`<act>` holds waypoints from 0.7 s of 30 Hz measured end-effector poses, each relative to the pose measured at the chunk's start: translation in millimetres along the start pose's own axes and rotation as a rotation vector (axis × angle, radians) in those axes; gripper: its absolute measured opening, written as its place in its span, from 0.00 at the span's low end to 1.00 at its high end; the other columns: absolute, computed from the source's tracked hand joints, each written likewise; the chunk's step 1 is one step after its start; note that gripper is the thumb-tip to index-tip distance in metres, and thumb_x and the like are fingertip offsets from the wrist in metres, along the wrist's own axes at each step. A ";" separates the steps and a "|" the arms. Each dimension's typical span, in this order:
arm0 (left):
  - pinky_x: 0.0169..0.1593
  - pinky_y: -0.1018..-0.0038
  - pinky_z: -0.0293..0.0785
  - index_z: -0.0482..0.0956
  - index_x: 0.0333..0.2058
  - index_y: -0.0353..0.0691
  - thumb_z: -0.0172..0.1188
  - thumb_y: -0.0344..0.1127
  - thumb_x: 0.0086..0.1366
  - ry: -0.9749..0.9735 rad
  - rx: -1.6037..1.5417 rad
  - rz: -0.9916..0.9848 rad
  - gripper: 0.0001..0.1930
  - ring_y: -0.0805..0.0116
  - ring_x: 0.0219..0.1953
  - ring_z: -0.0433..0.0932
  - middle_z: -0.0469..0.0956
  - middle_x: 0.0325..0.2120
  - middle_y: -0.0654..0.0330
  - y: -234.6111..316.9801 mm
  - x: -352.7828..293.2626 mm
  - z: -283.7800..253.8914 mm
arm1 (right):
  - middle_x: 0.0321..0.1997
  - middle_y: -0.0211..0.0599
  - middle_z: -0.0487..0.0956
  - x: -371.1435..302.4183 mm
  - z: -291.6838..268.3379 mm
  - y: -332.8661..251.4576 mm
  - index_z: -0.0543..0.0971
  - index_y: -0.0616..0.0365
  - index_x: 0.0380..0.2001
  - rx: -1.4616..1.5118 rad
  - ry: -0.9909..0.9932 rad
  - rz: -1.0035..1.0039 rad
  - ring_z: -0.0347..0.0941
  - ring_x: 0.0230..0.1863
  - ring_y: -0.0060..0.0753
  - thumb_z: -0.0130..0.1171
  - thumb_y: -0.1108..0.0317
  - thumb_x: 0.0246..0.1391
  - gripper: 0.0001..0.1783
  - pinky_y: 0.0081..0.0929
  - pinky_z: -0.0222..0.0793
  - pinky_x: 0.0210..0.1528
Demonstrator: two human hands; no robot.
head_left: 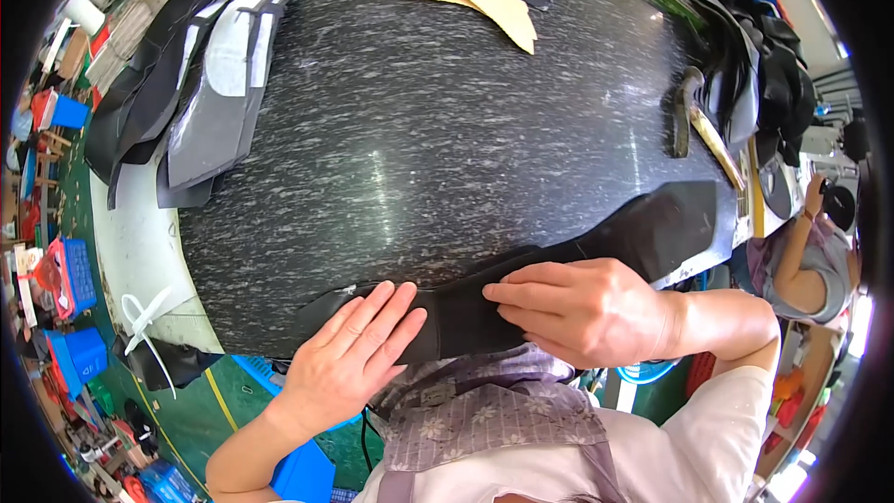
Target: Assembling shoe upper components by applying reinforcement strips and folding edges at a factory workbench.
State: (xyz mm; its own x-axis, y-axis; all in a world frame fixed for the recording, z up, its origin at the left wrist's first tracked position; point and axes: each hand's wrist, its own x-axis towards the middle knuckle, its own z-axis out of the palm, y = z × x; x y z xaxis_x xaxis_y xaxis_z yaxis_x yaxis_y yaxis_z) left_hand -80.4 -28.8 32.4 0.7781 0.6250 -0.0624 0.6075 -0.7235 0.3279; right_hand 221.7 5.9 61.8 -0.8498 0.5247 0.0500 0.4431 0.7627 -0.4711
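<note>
A long black piece of leather-like sheet lies along the near edge of the dark speckled tabletop. It widens toward its right end, and a seam or fold line crosses it between my hands. My left hand rests flat on its left part, fingers stretched out. Farther right, my right hand bends over the same piece with its fingers together, the tips at the piece's middle. My right thumb is hidden under the hand, and the grip appears to be on the sheet's edge.
Black and grey cut pieces are heaped at the far left, and more black pieces at the far right. A hammer lies near the right edge. Tan pieces sit at the back. Another person is at the right.
</note>
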 end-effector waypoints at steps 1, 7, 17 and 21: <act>0.68 0.65 0.63 0.68 0.64 0.42 0.70 0.40 0.51 -0.002 0.018 0.016 0.40 0.59 0.70 0.61 0.62 0.68 0.57 -3.0 0.2 2.3 | 0.52 0.43 0.78 -1.8 -5.7 -0.5 0.80 0.67 0.34 0.117 0.011 0.046 0.76 0.55 0.38 0.64 0.66 0.45 0.15 0.30 0.79 0.49; 0.65 0.61 0.68 0.73 0.60 0.39 0.67 0.33 0.48 0.034 0.054 0.027 0.36 0.53 0.66 0.66 0.68 0.64 0.52 9.9 9.1 -3.3 | 0.48 0.39 0.75 -18.6 3.4 10.8 0.78 0.63 0.34 0.212 0.034 0.037 0.76 0.55 0.37 0.66 0.65 0.44 0.15 0.31 0.78 0.47; 0.66 0.65 0.66 0.73 0.58 0.33 0.53 0.33 0.60 -0.055 0.088 0.312 0.26 0.59 0.66 0.67 0.70 0.62 0.54 31.0 59.2 -13.5 | 0.46 0.40 0.76 -21.7 10.2 23.0 0.78 0.63 0.34 0.139 0.105 -0.120 0.75 0.56 0.37 0.65 0.66 0.42 0.15 0.28 0.77 0.50; 0.69 0.65 0.60 0.72 0.59 0.32 0.51 0.38 0.61 -0.132 0.399 0.427 0.28 0.59 0.67 0.64 0.68 0.62 0.53 38.5 65.2 -20.2 | 0.44 0.40 0.77 -25.9 6.1 13.7 0.79 0.64 0.34 -0.150 0.072 -0.240 0.77 0.53 0.42 0.64 0.69 0.43 0.13 0.34 0.78 0.52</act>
State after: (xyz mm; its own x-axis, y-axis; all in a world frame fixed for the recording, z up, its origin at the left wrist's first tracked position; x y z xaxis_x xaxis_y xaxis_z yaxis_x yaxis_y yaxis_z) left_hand -9.5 -10.0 60.1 0.9644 0.2313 -0.1282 0.2297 -0.9729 -0.0279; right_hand 248.1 0.5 48.6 -0.9156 0.3436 0.2088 0.2736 0.9130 -0.3027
